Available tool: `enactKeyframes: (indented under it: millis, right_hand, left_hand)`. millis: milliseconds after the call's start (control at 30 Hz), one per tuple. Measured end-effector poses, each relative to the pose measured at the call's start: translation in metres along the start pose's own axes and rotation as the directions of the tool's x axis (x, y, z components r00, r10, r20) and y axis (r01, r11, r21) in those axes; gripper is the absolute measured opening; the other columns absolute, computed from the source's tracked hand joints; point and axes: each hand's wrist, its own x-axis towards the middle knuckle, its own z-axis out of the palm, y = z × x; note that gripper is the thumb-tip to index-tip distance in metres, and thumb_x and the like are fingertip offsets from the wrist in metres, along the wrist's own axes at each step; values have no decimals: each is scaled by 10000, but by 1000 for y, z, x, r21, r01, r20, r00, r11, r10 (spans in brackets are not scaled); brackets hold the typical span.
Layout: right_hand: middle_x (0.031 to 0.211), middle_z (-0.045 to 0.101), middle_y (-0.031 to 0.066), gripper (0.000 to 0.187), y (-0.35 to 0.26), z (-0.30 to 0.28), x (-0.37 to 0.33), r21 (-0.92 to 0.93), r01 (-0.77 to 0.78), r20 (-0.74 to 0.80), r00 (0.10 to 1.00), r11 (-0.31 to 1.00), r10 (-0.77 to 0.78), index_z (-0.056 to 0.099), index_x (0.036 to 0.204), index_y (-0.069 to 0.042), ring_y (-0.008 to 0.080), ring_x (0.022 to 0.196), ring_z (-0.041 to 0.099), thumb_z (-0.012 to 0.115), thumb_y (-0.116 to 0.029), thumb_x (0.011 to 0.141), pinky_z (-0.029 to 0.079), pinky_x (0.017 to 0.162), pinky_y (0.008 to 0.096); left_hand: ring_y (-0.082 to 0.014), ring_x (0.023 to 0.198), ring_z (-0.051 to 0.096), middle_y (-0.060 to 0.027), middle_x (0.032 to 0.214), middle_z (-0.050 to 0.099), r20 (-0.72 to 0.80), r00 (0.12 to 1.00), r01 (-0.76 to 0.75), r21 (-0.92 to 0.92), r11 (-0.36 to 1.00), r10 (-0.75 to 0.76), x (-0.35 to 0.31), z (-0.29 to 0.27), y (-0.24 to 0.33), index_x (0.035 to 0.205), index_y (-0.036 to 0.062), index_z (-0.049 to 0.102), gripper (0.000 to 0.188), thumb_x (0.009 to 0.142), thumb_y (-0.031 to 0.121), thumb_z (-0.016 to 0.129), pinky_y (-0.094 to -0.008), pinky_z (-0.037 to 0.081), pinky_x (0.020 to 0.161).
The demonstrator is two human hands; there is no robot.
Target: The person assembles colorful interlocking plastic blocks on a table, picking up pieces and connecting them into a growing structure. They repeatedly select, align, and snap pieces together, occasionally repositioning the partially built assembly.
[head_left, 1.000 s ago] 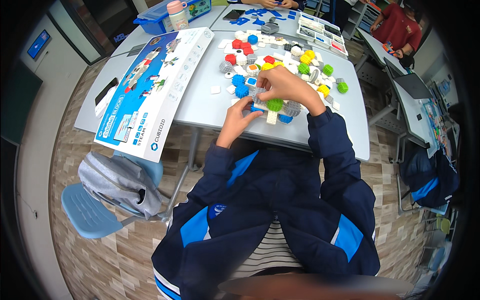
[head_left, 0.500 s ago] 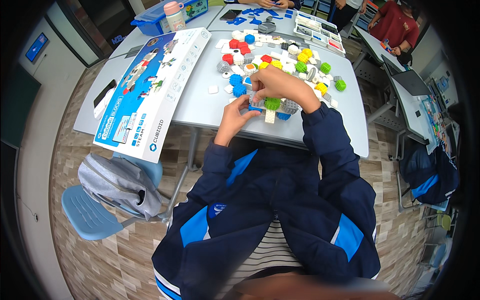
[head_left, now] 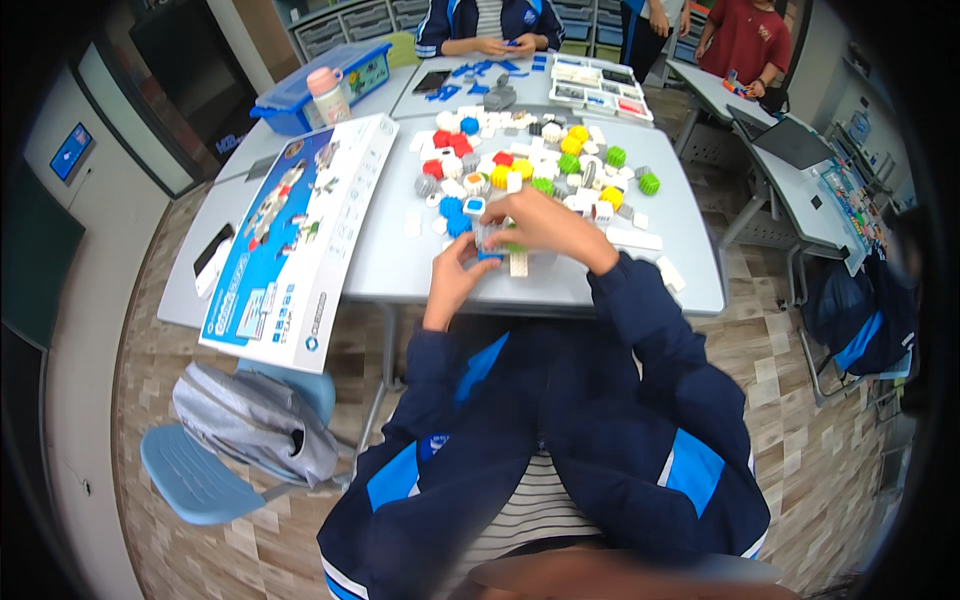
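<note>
Both my hands are closed round a building-block model made of grey, green, blue and white pieces, near the table's front edge. A white studded strip (head_left: 518, 264) sticks out of it toward me. My left hand (head_left: 455, 278) grips its left side by a blue piece, thumb and fingers curled about it. From above, my right hand (head_left: 545, 230) pinches a grey part and covers much of the model. Right beside them, a white cube with a blue face (head_left: 475, 206) and blue studded balls (head_left: 458, 222) lie on the table.
Loose coloured blocks (head_left: 570, 160) spread over the table (head_left: 390, 275) beyond my hands. A large product box (head_left: 300, 240) lies at the left, overhanging the front edge. Behind it are a pink-topped bottle (head_left: 328, 98) and a blue bin (head_left: 290, 105). A person (head_left: 490, 30) handles blue pieces across the table.
My view has tilted up, showing more of the person opposite. Both hands stay on the model, and my right hand's fingers have shifted slightly over its grey part.
</note>
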Motion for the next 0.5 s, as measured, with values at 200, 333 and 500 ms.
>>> enactKeyframes:
  millis: [200, 333, 500]
  right_hand:
    - [1061, 788, 88, 287, 4, -26, -79, 282, -219, -401, 858, 934, 322, 766, 1138, -23, 164, 932, 723, 723, -242, 957, 541, 861, 292]
    - [1047, 788, 99, 259, 12, -37, -139, 306, -433, -444, 723, 848, 529, 781, 1093, -23, 168, 916, 724, 724, -234, 954, 544, 836, 297]
    - [1045, 787, 106, 268, 19, -27, -155, 299, -529, -411, 680, 794, 607, 780, 1103, -35, 205, 925, 741, 748, -235, 929, 557, 811, 321]
  left_hand:
    - [-190, 1029, 721, -128, 1131, 748, -13, 1000, -9, 56, 998, 10, -1, 0, -2, 1223, -24, 653, 487, 802, 91, 870, -335, 561, 925]
    - [-189, 1005, 720, -122, 1102, 750, -16, 999, -35, 60, 998, 36, -3, 1, -3, 1213, -38, 648, 496, 803, 120, 879, -333, 560, 903]
    - [-195, 1008, 718, -126, 1101, 749, -12, 1000, -22, 113, 993, 23, -2, 0, 0, 1213, -34, 651, 495, 807, 135, 879, -339, 560, 903]
